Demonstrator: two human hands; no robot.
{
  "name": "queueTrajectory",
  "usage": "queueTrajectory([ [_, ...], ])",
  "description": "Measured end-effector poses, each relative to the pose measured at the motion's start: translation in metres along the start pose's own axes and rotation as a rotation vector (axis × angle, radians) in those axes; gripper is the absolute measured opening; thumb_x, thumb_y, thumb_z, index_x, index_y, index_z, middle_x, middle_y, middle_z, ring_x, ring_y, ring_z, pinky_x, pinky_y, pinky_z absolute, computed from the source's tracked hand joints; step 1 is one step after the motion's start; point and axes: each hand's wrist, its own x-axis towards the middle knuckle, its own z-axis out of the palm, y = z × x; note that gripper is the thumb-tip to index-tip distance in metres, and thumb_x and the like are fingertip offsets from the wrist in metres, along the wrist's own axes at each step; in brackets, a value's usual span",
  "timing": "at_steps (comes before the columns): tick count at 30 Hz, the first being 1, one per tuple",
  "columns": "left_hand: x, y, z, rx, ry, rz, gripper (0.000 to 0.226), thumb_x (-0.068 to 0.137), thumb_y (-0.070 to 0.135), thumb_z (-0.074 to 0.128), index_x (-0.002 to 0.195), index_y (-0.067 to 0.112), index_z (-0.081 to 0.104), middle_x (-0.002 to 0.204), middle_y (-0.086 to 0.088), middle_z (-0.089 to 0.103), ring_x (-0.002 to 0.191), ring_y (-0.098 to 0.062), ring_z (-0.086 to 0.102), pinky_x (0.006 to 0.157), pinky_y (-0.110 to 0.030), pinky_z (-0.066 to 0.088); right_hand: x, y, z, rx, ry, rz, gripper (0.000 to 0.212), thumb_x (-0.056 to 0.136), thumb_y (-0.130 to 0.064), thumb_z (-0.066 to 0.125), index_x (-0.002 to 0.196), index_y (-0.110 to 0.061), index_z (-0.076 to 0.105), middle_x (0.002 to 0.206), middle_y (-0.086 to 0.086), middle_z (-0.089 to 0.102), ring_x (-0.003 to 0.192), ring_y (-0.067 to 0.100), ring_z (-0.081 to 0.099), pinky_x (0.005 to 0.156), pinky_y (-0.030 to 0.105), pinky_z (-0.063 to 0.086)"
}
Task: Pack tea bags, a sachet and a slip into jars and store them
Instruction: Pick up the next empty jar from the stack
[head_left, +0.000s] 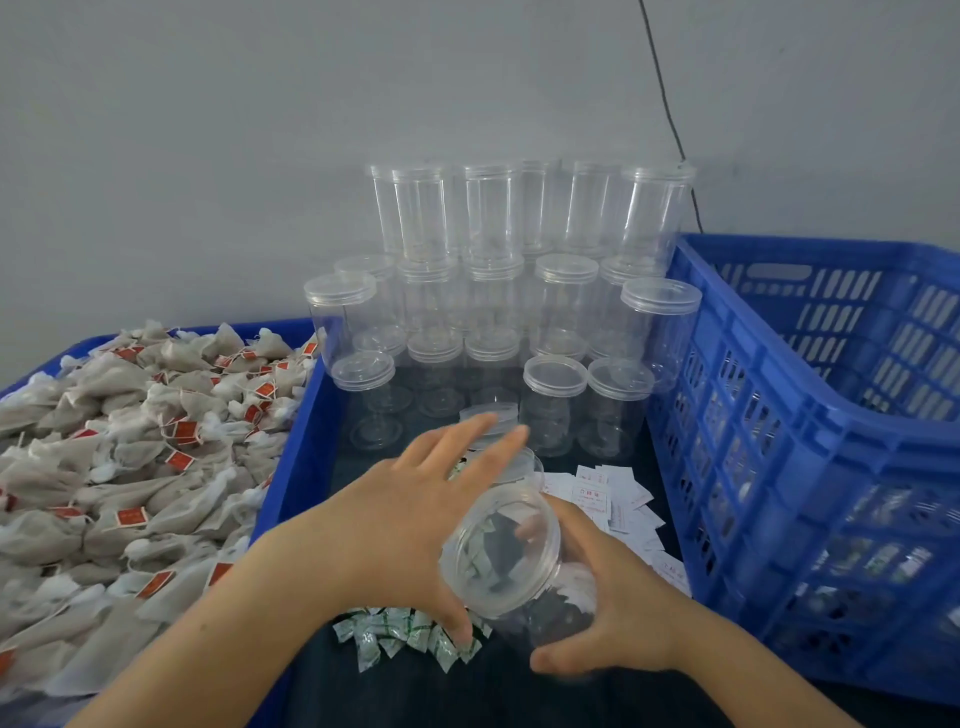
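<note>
1. The right hand (613, 597) grips a clear round plastic jar (511, 558) from below and the side, thumb and fingers curled round its body; the jar is tilted with its open mouth facing the camera, and it is lifted above the dark table surface (467, 691).
2. The left hand (410, 525) is spread wide, fingers straight, reaching forward over the table; its thumb lies against the jar's rim, and it holds nothing.
3. Just beyond the left fingertips sits a clear lid (488, 415) on a low jar, blurred.
4. A pile of small green-and-white sachets (410, 636) lies on the table under the left hand and jar.
5. White printed paper slips (608, 493) are scattered to the right of the jar, near the blue slatted plastic crate (810, 415).
6. A blue tray (291, 467) on the left is heaped with beige tea bags with red tags (119, 457).
7. Stacked empty clear lidded jars (498, 291) stand in tiers against the grey wall (208, 130), behind the hands.
8. A thin black cable (667, 104) runs down the wall.
</note>
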Motion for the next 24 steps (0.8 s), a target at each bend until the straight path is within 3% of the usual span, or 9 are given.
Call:
queueTrajectory([
  [2, -0.002, 0.006, -0.008, -0.006, 0.002, 0.204, 0.129, 0.064, 0.053, 0.081, 0.134, 0.061, -0.027, 0.145, 0.032, -0.031, 0.132, 0.013, -0.017, 0.108, -0.026, 0.022, 0.000, 0.000, -0.003, 0.037, -0.078, -0.007, 0.102, 0.061, -0.037, 0.092, 0.141, -0.052, 0.031, 0.135, -0.022, 0.052, 0.131, 0.010, 0.049, 0.111, 0.043, 0.041],
  [5, 0.000, 0.006, -0.012, -0.051, -0.097, 0.317, 0.104, 0.071, 0.044, 0.080, 0.141, 0.061, 0.005, 0.151, 0.032, -0.005, 0.138, 0.009, 0.003, 0.110, -0.024, 0.028, 0.000, -0.001, -0.003, 0.055, -0.171, -0.050, 0.103, 0.066, -0.027, 0.091, 0.149, -0.036, 0.031, 0.144, -0.009, 0.045, 0.138, 0.024, 0.042, 0.112, 0.052, 0.037],
  [8, 0.006, 0.003, -0.009, -0.119, -0.119, 0.326, 0.089, 0.073, 0.046, 0.078, 0.141, 0.053, 0.022, 0.142, 0.032, 0.021, 0.129, 0.010, 0.022, 0.106, -0.016, 0.030, 0.003, -0.003, -0.003, 0.076, -0.193, -0.039, 0.107, 0.068, -0.024, 0.090, 0.153, -0.035, 0.026, 0.151, -0.007, 0.039, 0.143, 0.023, 0.036, 0.114, 0.052, 0.034],
  [11, 0.010, -0.003, -0.004, -0.201, -0.079, 0.261, 0.087, 0.070, 0.056, 0.076, 0.140, 0.051, 0.025, 0.133, 0.033, 0.029, 0.120, 0.015, 0.026, 0.095, -0.002, 0.025, 0.004, -0.001, 0.000, 0.074, -0.162, -0.017, 0.113, 0.066, -0.031, 0.091, 0.153, -0.041, 0.021, 0.153, -0.012, 0.036, 0.143, 0.017, 0.036, 0.113, 0.048, 0.037],
  [19, 0.022, -0.004, 0.008, -0.259, -0.013, 0.039, 0.080, 0.068, 0.076, 0.062, 0.136, 0.051, 0.028, 0.128, 0.027, 0.038, 0.118, 0.001, 0.041, 0.101, -0.027, 0.038, 0.005, -0.003, 0.001, -0.033, -0.020, 0.030, 0.110, 0.057, -0.044, 0.091, 0.142, -0.058, 0.023, 0.135, -0.021, 0.052, 0.128, 0.001, 0.049, 0.107, 0.036, 0.044],
  [24, 0.029, 0.002, 0.014, -0.310, 0.062, -0.120, 0.082, 0.069, 0.082, 0.049, 0.138, 0.042, 0.032, 0.130, 0.020, 0.042, 0.116, -0.005, 0.046, 0.095, -0.028, 0.040, 0.004, -0.004, 0.001, -0.156, 0.094, 0.010, 0.110, 0.056, -0.056, 0.087, 0.136, -0.069, 0.013, 0.137, -0.036, 0.041, 0.128, -0.011, 0.040, 0.107, 0.031, 0.042],
])
